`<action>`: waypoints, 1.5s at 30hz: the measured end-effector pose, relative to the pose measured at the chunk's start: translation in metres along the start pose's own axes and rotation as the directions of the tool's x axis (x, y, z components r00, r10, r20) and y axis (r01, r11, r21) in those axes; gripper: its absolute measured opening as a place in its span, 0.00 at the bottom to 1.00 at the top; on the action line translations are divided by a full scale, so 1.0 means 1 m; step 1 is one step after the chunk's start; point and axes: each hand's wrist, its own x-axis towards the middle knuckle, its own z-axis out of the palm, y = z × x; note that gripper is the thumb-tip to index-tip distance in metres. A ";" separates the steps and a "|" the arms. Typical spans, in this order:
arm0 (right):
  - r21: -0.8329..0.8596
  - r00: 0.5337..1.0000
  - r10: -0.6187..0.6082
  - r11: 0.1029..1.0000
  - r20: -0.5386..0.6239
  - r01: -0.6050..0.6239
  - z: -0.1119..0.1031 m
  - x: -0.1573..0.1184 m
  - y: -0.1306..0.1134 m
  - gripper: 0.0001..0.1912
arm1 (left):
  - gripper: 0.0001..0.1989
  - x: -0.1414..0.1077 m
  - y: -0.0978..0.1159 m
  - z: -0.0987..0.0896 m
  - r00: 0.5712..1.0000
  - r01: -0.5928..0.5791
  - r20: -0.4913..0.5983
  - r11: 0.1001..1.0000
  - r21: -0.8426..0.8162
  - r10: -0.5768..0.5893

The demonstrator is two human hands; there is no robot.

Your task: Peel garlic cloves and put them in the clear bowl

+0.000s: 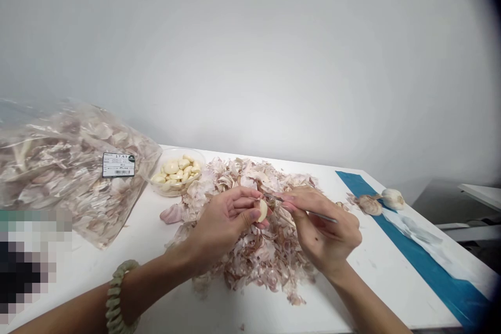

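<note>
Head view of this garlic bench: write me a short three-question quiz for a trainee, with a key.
1. True or false: the left hand holds a peeled garlic clove.
2. Which tool is in the right hand? A: a paring knife. B: a thin metal pick. C: a spoon.
3. What carries the printed price label?

Key: 1 true; 2 B; 3 the clear plastic bag of garlic skins.

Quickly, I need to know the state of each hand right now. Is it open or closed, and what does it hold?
Left hand: closed, holding a garlic clove.
Right hand: closed, holding a thin metal pick.
</note>
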 end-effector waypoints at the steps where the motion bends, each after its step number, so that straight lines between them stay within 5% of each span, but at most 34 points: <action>1: 0.003 1.000 0.000 1.000 -0.011 0.000 0.000 0.000 0.000 0.21 | 0.13 0.000 0.000 0.000 1.000 0.004 0.012 1.000 -0.007 -0.004; 17: -0.081 0.993 -0.004 0.997 -0.121 -0.006 -0.005 0.000 0.009 0.20 | 0.16 -0.009 -0.002 0.009 0.979 0.133 0.172 0.985 -0.109 -0.113; 24: -0.148 0.989 0.142 0.978 -0.047 -0.147 -0.001 0.000 0.008 0.16 | 0.12 -0.006 0.007 0.007 1.000 0.024 -0.002 1.000 -0.011 -0.024; 31: -0.099 0.989 0.117 0.989 0.089 -0.108 0.002 -0.001 0.007 0.16 | 0.15 -0.003 -0.003 -0.001 0.983 -0.063 -0.164 0.992 0.111 0.081; 45: 0.029 0.995 0.077 0.996 0.067 -0.080 0.000 0.001 0.004 0.21 | 0.22 0.001 0.007 -0.003 0.973 0.101 -0.183 0.969 -0.224 -0.143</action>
